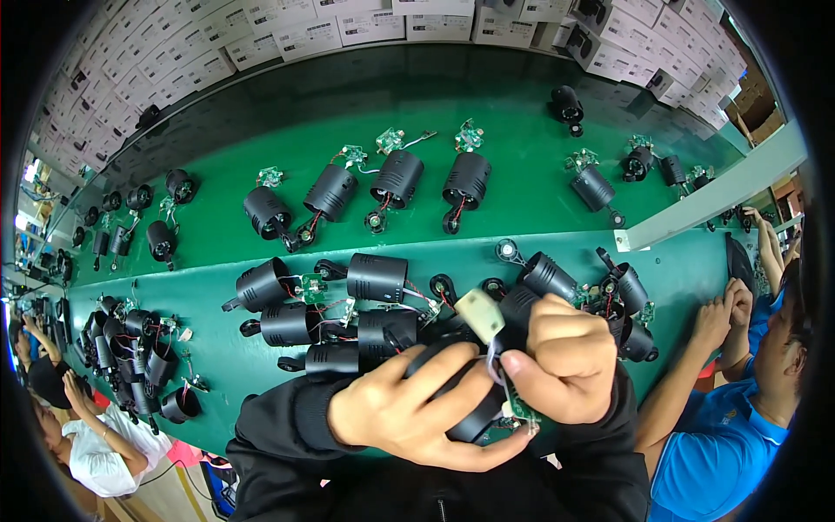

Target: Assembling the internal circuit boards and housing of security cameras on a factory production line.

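My left hand wraps round a black cylindrical housing in front of my chest. A green circuit board hangs out of its end, beside my left fingertips. Close by, my right hand is closed, thumb against curled fingers, at a pale wire; its exact grip is partly hidden. A cream rectangular piece stands up at the top of that wire, between the two hands.
Several black housings with boards and wires lie just beyond my hands. More stand on the raised green shelf; a cluster lies at left. A pale metal post slants at right. Co-workers sit on both sides. Stacked white boxes line the back.
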A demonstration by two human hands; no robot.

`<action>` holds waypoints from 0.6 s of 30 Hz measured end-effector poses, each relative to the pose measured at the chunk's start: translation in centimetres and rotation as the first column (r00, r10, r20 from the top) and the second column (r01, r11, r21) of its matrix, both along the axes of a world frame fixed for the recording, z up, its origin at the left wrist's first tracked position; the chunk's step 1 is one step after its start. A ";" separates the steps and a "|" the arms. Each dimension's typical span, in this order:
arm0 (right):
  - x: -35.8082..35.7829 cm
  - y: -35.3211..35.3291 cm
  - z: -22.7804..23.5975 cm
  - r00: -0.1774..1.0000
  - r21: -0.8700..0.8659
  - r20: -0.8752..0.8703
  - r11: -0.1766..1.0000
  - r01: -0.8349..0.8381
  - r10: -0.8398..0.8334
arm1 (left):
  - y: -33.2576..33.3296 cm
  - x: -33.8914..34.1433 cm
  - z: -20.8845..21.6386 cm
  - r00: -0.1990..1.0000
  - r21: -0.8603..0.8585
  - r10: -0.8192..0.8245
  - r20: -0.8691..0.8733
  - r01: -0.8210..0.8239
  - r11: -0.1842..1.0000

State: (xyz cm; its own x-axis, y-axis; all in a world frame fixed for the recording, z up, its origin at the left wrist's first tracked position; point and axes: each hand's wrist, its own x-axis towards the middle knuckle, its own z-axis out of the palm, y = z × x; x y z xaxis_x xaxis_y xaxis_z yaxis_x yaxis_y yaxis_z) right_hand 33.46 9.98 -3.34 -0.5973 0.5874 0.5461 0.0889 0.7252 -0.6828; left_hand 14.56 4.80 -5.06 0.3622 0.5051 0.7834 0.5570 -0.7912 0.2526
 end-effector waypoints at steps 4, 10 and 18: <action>-2.3 -0.9 0.0 0.979 -0.092 -0.203 0.995 -0.024 0.005 | 0.0 -0.1 -0.5 0.996 0.011 -0.069 0.054 0.069 0.998; -2.9 -1.9 1.6 0.953 -0.294 -0.303 0.950 -0.102 0.009 | 0.1 -1.6 -0.2 0.847 -0.215 -0.273 0.457 0.403 0.890; -2.0 -2.0 1.0 0.964 -0.260 -0.265 0.964 -0.054 -0.017 | -0.2 -1.7 -0.1 0.890 -0.232 -0.175 0.420 0.292 0.928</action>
State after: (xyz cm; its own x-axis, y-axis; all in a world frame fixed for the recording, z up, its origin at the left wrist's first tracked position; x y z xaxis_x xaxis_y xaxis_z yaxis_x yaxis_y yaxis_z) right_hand 31.46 8.00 -2.35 -0.4658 0.7212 0.5127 -0.1309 0.5169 -0.8460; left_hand 12.88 4.57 -5.14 0.1964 0.6634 0.7220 0.1763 -0.7482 0.6396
